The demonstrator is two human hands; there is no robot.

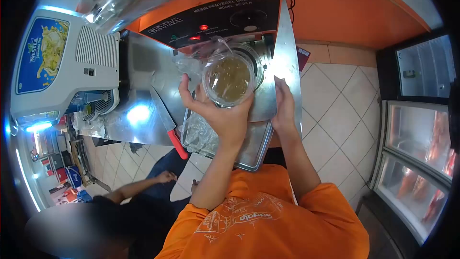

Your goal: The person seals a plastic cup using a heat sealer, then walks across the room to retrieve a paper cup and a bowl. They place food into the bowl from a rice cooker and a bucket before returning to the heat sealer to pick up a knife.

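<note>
My left hand (223,120) is closed around a clear plastic cup (229,80) of brownish-green drink, seen from above. Clear plastic film (211,52) stretches from the cup's top toward the machine. Behind the cup is the round metal cup holder (260,62) of an orange and black cup sealing machine (218,19); red lights glow on its panel. My right hand (284,105) rests at the right side of the machine's metal plate (263,108), its fingers fairly straight and nothing seen in them.
A metal tray (261,151) with crumpled plastic lies in front of me. Left of it is a knife with a red handle (178,145). A drink dispenser (96,62) stands at the left. Another person (110,220) sits at lower left. A glass-door fridge (414,158) is at right.
</note>
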